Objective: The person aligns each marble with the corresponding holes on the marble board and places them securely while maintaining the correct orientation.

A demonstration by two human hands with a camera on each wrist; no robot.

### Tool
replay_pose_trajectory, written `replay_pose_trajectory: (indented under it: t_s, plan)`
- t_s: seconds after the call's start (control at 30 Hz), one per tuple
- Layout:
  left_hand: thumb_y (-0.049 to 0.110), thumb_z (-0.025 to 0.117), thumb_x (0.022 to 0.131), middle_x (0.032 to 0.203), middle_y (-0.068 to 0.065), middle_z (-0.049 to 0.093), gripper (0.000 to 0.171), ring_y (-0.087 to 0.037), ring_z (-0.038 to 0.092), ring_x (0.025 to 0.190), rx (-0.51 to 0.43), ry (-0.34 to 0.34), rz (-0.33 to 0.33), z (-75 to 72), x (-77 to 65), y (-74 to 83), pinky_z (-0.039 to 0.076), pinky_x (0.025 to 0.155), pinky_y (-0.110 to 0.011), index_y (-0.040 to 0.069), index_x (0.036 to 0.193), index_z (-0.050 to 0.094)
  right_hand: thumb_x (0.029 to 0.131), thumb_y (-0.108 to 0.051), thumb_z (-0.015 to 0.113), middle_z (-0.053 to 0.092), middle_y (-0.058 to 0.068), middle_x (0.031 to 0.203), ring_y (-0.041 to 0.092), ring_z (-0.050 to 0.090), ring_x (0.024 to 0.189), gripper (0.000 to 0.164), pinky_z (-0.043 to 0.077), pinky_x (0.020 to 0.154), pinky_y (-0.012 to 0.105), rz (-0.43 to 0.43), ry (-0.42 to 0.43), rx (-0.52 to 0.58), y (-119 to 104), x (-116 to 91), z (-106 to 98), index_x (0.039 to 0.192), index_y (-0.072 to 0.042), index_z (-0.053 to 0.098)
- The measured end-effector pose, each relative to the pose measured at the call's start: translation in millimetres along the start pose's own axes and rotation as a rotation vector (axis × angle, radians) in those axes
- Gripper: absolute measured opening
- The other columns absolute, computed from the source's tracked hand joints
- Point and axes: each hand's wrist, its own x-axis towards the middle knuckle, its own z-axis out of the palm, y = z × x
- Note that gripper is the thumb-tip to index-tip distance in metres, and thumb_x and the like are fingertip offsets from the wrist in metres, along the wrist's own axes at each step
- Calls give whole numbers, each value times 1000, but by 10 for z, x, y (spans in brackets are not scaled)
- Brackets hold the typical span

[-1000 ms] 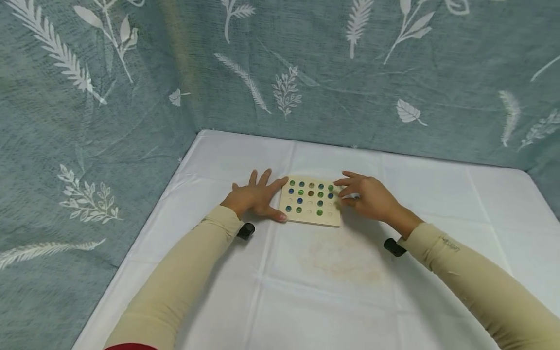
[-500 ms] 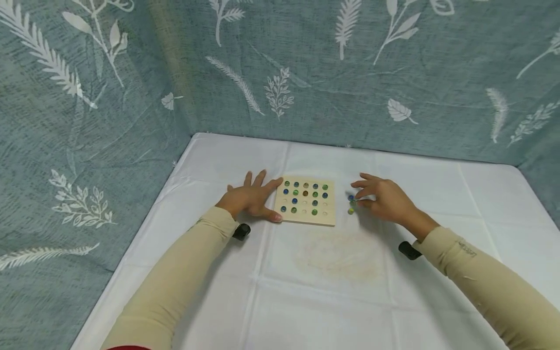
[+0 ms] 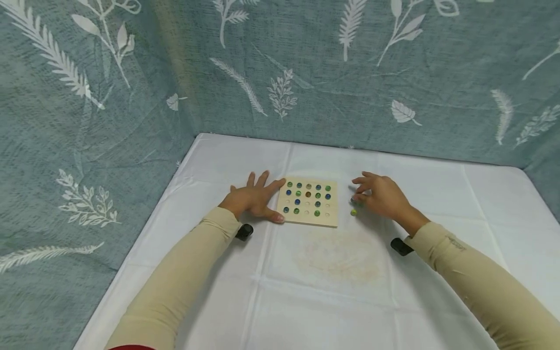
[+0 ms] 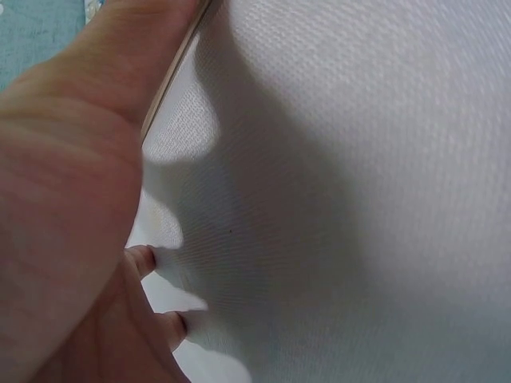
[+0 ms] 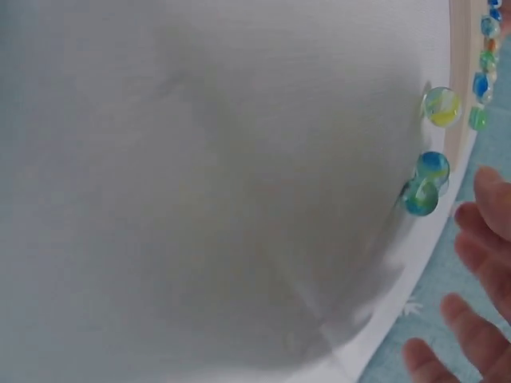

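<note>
A leafy curtain [image 3: 323, 92] hangs behind and left of the white-covered desk [image 3: 306, 301], where the board [image 3: 312, 219] lies between the left hand [image 3: 253, 198], spread wide and touching this board's edge, and the right hand [image 3: 379, 194], loosely bent, gripping nothing, near loose marbles [image 5: 421, 197].

Small dark lettering [image 3: 456, 243] is running across the sleeve [image 3: 485, 282] near the right grip [image 3: 379, 195], appearing too blurred for reading.
</note>
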Motion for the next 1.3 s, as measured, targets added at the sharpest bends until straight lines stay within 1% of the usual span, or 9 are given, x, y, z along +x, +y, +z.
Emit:
replay_pose_trajectory:
  t_s: [0.23,0.4,0.47,0.67,0.93,1.1,1.3]
  plan:
    - [68,74,86,176,-10,-19,116,-45,-19,161,7,8,6,2,8,23,6,116,-86,40,168,-2,94,-15,76,71,19,135,44,52,143,21,39,118,62,51,-55,-78,-33,70,27,103,3,82]
    - [68,75,85,176,-10,-18,116,-45,-19,161,8,12,10,-1,6,32,6,116,-86,40,168,-1,95,-16,74,71,19,134,43,53,142,23,44,115,59,91,-80,-80,-73,92,41,104,4,81]
    - [68,75,85,176,-10,-18,116,-45,-19,161,7,9,9,-2,1,37,6,116,-86,40,168,-1,95,-14,73,71,19,134,43,54,142,23,44,115,59,97,-87,-79,-80,101,51,104,4,81]
    - [68,74,86,176,-11,-18,115,-46,-18,161,5,2,12,9,2,43,6,116,-86,39,168,-1,96,-10,69,71,18,134,41,53,144,22,43,117,59,74,-96,-87,-105,119,70,106,6,80]
    - [67,73,87,176,-11,-18,114,-46,-18,161,6,3,8,13,-10,32,6,116,-86,39,168,-2,97,-8,69,68,20,138,40,48,148,25,44,115,60,55,-90,-39,-137,116,68,113,8,77]
    - [67,74,87,176,-10,-19,115,-45,-19,161,2,-2,4,2,-18,12,5,116,-86,39,168,-2,96,-7,70,68,21,139,41,48,147,24,47,112,59,13,-70,-2,-158,102,76,115,6,77]
    - [68,73,87,176,-10,-18,114,-45,-18,161,9,1,3,4,-16,-12,6,116,-86,39,168,-2,95,-6,73,69,21,137,40,51,146,22,50,110,58,-38,-44,42,-218,97,99,113,5,79]
